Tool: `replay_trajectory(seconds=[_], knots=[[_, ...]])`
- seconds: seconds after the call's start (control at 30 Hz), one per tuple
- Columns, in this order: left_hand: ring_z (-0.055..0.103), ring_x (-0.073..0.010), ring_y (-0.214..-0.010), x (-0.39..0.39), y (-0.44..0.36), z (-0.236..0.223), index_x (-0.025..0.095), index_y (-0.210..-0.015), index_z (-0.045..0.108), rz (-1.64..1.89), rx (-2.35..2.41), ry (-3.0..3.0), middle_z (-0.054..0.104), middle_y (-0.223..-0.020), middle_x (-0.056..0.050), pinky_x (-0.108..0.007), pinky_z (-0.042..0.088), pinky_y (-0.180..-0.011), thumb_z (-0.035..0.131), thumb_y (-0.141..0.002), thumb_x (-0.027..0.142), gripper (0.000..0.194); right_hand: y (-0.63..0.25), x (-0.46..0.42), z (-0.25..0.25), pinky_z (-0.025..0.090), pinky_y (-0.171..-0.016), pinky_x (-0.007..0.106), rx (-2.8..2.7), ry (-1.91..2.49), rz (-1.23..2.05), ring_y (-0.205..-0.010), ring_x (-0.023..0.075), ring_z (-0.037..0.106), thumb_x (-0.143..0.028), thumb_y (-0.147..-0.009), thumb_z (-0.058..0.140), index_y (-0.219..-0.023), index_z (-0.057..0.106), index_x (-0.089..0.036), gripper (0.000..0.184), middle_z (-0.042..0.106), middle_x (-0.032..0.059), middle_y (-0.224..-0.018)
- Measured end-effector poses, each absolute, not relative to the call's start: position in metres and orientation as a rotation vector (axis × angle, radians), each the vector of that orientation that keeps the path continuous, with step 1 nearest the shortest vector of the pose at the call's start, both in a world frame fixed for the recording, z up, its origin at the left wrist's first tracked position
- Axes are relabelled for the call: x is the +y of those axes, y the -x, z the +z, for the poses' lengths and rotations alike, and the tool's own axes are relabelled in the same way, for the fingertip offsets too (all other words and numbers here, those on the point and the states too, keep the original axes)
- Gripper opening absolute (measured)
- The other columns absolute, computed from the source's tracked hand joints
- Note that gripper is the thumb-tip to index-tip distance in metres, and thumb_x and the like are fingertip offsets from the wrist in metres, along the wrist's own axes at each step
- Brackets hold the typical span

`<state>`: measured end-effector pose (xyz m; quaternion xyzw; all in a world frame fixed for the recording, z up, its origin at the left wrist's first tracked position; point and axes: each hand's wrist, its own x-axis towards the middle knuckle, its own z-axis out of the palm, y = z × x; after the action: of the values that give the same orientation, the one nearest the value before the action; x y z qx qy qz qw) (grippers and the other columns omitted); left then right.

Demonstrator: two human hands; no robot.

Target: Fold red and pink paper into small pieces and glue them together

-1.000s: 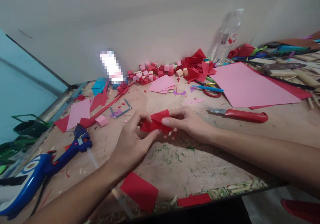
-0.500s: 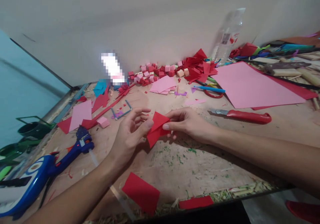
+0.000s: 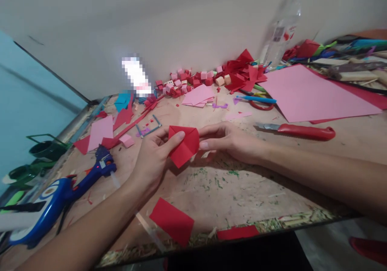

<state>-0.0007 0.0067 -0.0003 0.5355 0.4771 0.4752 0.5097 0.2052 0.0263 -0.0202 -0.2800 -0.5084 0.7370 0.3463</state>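
Note:
A folded piece of red paper (image 3: 184,152) is held up between my hands over the middle of the table. My left hand (image 3: 155,154) pinches it from the left, thumb lying across its face and fingers behind. At the right edge of the paper, my right hand (image 3: 231,142) has thumb and fingertips against it; part of the fingers is hidden behind. Creases run along the paper's upper part. Nearer the table's front edge lie a red paper piece (image 3: 172,220) and a red strip (image 3: 238,232).
A red-handled knife (image 3: 306,131) lies right of my hands, below large pink sheets (image 3: 320,95). A blue glue gun (image 3: 104,162) is at left. Small pink and red cubes (image 3: 181,81) pile along the wall near a plastic bottle (image 3: 279,37).
The red paper has turned and moved slightly left. My left thumb now presses across its face, while my right hand has shifted from its front to its right edge.

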Motion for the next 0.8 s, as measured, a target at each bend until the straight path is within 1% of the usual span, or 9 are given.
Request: replay_trajectory(seconds=[0.1, 0.2, 0.3, 0.4, 0.53, 0.67, 0.73, 0.8], knots=[[0.069, -0.0182, -0.071, 0.0047, 0.0001, 0.0014, 0.019, -0.093, 0.076, 1.134, 1.146, -1.315, 0.077, -0.086, -0.003, -0.029, 0.058, -0.064, 0.084, -0.079, 0.041, 0.027, -0.2026, 0.0239, -0.0190, 0.058, -0.066, 0.026, -1.398, 0.789, 1.819, -0.077, 0.0162, 0.072, -0.037, -0.076, 0.088, -0.104, 0.081, -0.016, 0.035, 0.078, 0.0065, -0.090], [0.071, -0.0209, -0.073, 0.0033, 0.0008, 0.0026, 0.018, -0.093, 0.077, 1.090, 1.156, -1.341, 0.078, -0.090, -0.007, -0.030, 0.060, -0.062, 0.084, -0.079, 0.043, 0.030, -0.2006, 0.0224, -0.0200, 0.057, -0.063, 0.026, -1.384, 0.829, 1.775, -0.071, 0.0154, 0.070, -0.039, -0.074, 0.090, -0.091, 0.081, -0.015, 0.031, 0.077, 0.0051, -0.081], [0.072, -0.0230, -0.072, 0.0024, 0.0019, 0.0029, 0.018, -0.092, 0.077, 1.017, 1.151, -1.342, 0.078, -0.086, -0.008, -0.032, 0.060, -0.059, 0.080, -0.082, 0.045, 0.029, -0.1999, 0.0223, -0.0215, 0.057, -0.061, 0.026, -1.344, 0.846, 1.744, -0.066, 0.0144, 0.069, -0.040, -0.072, 0.090, -0.084, 0.079, -0.015, 0.029, 0.075, 0.0032, -0.073], [0.073, -0.0234, -0.072, 0.0023, 0.0024, 0.0024, 0.018, -0.088, 0.078, 1.012, 1.140, -1.362, 0.078, -0.084, -0.007, -0.033, 0.061, -0.061, 0.078, -0.084, 0.044, 0.026, -0.1997, 0.0227, -0.0224, 0.057, -0.061, 0.026, -1.338, 0.866, 1.709, -0.064, 0.0141, 0.068, -0.039, -0.073, 0.089, -0.081, 0.078, -0.015, 0.027, 0.074, 0.0027, -0.071], [0.074, -0.0250, -0.078, 0.0032, 0.0024, 0.0019, 0.019, -0.085, 0.080, 1.022, 1.166, -1.402, 0.079, -0.083, -0.007, -0.033, 0.061, -0.064, 0.080, -0.082, 0.042, 0.023, -0.1998, 0.0229, -0.0224, 0.055, -0.060, 0.026, -1.402, 0.885, 1.671, -0.063, 0.0136, 0.066, -0.036, -0.075, 0.087, -0.083, 0.078, -0.016, 0.024, 0.074, 0.0029, -0.073], [0.073, -0.0230, -0.074, 0.0026, 0.0027, 0.0020, 0.019, -0.085, 0.080, 1.007, 1.149, -1.427, 0.080, -0.085, -0.007, -0.032, 0.061, -0.063, 0.079, -0.084, 0.042, 0.023, -0.2001, 0.0221, -0.0204, 0.053, -0.060, 0.026, -1.477, 0.888, 1.650, -0.064, 0.0133, 0.065, -0.034, -0.081, 0.081, -0.087, 0.078, -0.015, 0.020, 0.075, 0.0037, -0.076], [0.073, -0.0226, -0.072, 0.0017, 0.0027, 0.0019, 0.019, -0.086, 0.081, 0.992, 1.129, -1.424, 0.079, -0.084, -0.007, -0.033, 0.061, -0.063, 0.078, -0.084, 0.042, 0.024, -0.2002, 0.0216, -0.0188, 0.052, -0.058, 0.024, -1.499, 0.898, 1.653, -0.062, 0.0131, 0.065, -0.033, -0.082, 0.080, -0.084, 0.077, -0.015, 0.018, 0.073, 0.0032, -0.072], [0.073, -0.0233, -0.073, 0.0010, 0.0025, 0.0017, 0.019, -0.087, 0.081, 0.975, 1.116, -1.410, 0.079, -0.082, -0.007, -0.033, 0.062, -0.062, 0.078, -0.084, 0.043, 0.024, -0.2004, 0.0213, -0.0172, 0.047, -0.052, 0.022, -1.516, 0.915, 1.656, -0.056, 0.0115, 0.061, -0.031, -0.080, 0.080, -0.078, 0.076, -0.015, 0.017, 0.069, 0.0010, -0.064]])
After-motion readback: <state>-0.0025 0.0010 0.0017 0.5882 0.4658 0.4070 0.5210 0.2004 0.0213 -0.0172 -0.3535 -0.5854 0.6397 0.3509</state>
